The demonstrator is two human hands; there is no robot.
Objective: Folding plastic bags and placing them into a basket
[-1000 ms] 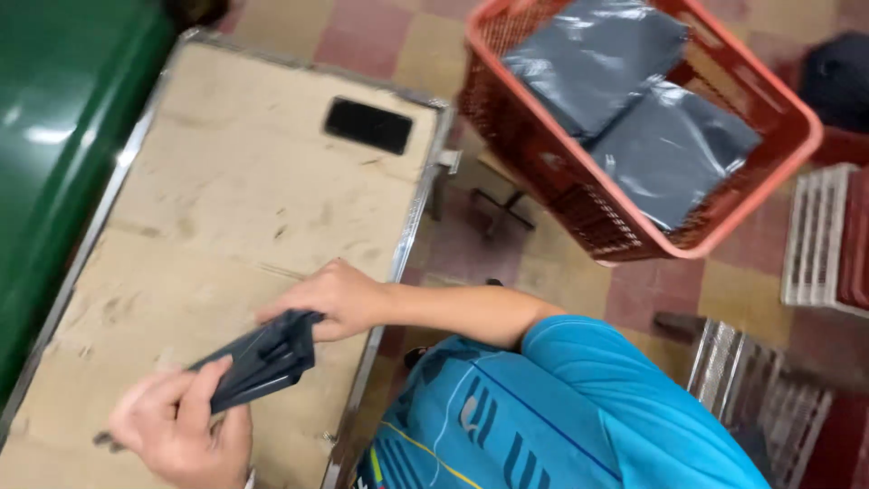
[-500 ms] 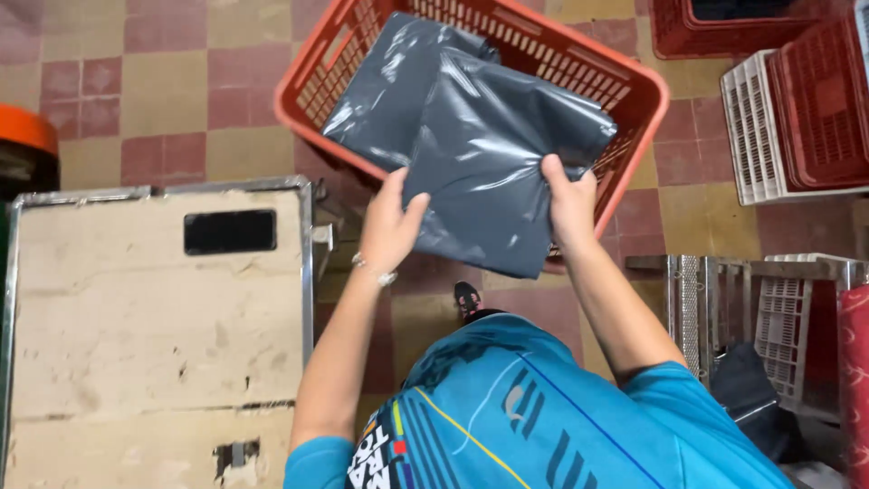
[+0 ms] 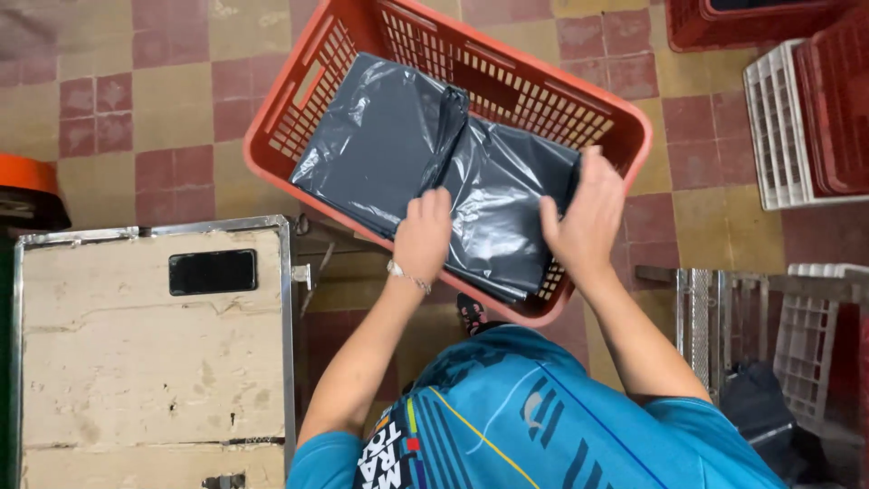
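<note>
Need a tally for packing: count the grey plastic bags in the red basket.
2 visible: one grey bag lies at the left of the red basket; the other grey bag lies to its right, under the left hand and right hand. More may lie beneath.

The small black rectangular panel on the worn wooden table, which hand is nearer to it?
The left hand. It rests on the dark grey plastic bags in the orange plastic basket, to the right of the black rectangular panel. The right hand lies farther right, at the basket's far side.
</note>
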